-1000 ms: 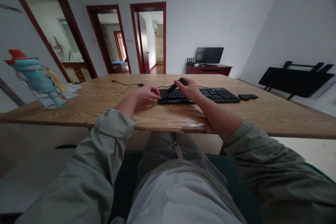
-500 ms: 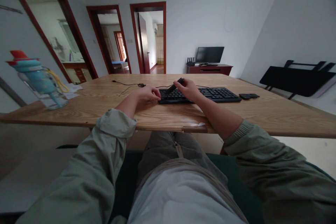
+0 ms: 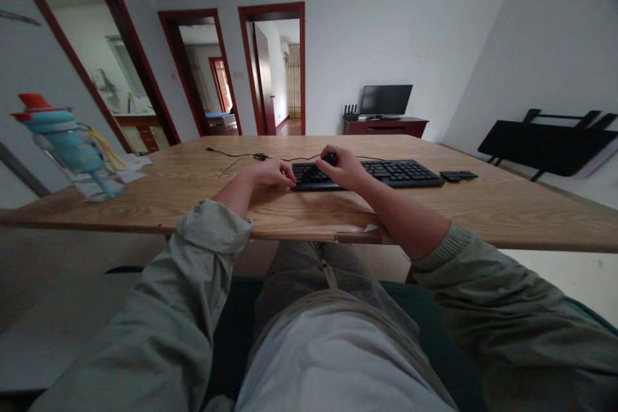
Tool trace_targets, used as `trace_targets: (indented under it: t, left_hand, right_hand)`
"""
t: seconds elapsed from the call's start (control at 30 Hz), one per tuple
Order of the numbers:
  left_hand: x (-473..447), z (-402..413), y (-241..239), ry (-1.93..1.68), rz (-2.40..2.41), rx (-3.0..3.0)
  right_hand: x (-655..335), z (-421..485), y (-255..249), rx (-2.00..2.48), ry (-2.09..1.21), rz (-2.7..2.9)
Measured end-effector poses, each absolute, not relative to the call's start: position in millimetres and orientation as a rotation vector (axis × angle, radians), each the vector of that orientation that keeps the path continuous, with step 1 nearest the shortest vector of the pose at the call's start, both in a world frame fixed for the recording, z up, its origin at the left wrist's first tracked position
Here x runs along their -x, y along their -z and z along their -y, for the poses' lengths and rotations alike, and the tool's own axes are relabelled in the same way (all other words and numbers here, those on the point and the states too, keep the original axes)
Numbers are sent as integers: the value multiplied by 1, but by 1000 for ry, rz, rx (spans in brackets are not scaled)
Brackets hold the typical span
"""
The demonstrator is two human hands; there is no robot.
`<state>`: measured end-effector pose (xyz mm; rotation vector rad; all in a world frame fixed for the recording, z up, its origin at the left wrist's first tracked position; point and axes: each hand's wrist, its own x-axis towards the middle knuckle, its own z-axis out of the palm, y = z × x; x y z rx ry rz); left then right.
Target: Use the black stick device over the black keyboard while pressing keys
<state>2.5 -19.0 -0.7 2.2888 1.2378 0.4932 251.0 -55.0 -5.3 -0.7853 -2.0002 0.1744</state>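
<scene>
A black keyboard (image 3: 403,174) lies flat on the wooden table in front of me. My left hand (image 3: 273,172) is at its left end, fingers closed on the near left corner. Over the left half of the keys, my right hand (image 3: 342,166) is wrapped round a black brush-like tool (image 3: 330,158). The tool's rounded end points toward me, and its lower end is down at the keys. That lower end is dark against the dark keys, so its exact shape is hard to make out.
A thin black cable (image 3: 236,154) runs behind the keyboard. Small flat black pieces (image 3: 458,176) lie to its right. A blue bottle with a red top (image 3: 72,141) stands at the table's left, near white papers (image 3: 138,161). The table's front edge (image 3: 290,232) is close to me.
My right hand has tipped the black tool, so its upper end, which leaned to the right, faces me. The hand has shifted slightly left and down. My left hand stays at the keyboard's corner.
</scene>
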Motion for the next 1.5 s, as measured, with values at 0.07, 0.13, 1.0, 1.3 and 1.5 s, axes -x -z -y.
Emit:
trace_targets:
  t: [0.07,0.13,1.0,1.3,1.5]
  left_hand:
    - [-2,19,0,-479,-1262,-2294]
    - [-1,17,1,-458,-1263,-2296]
    - [-12,25,-2,-580,-1251,-2332]
    - [-25,29,2,-717,-1311,-2457]
    - [-32,31,-2,-744,-1179,-2451]
  right_hand:
    - [-250,59,5,770,-147,2039]
    - [-249,63,4,745,-126,2088]
    - [-252,54,0,743,-502,2017]
    - [-254,49,-1,882,-667,1882]
    - [-250,43,4,879,-718,1827]
